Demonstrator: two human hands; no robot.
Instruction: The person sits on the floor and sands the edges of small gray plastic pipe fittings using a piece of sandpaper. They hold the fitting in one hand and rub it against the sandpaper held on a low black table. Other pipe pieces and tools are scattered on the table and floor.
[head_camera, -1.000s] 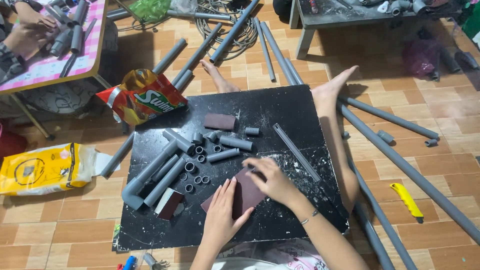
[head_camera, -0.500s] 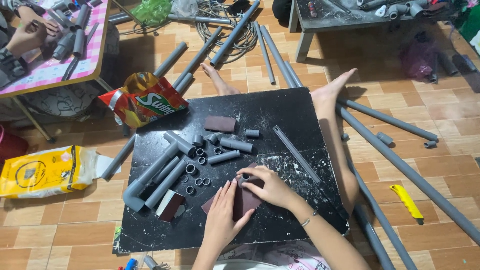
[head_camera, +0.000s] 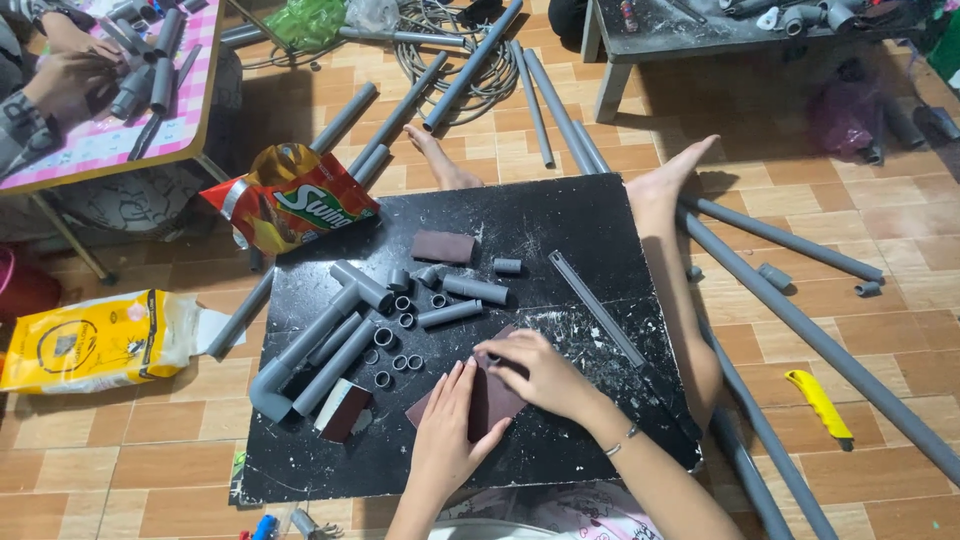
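Far left of the frame I see a yellow bag (head_camera: 95, 340) on the tiles, and above it another person's hands (head_camera: 65, 75) busy at a pink checked table (head_camera: 150, 140). A red snack bag (head_camera: 290, 200) lies at the upper left corner of the black board (head_camera: 560, 215).

On the board's left half I count three long grey pipes (head_camera: 320, 350) lying side by side, slanting from lower left to upper right, with about seven small grey rings (head_camera: 395, 335) beside them and four or five short pipe stubs (head_camera: 470, 290) above. Two brown sanding blocks lie loose: one (head_camera: 443, 246) near the top, one (head_camera: 345, 410) at lower left.

My left hand (head_camera: 450, 435) lies flat, fingers together, pressing down a brown abrasive sheet (head_camera: 492, 400). The sheet's long axis runs lower left to upper right. My right hand (head_camera: 535, 375), just right of it and touching the sheet, pinches a small piece against it; I cannot tell what. A yellow knife (head_camera: 820, 403) lies at far right.
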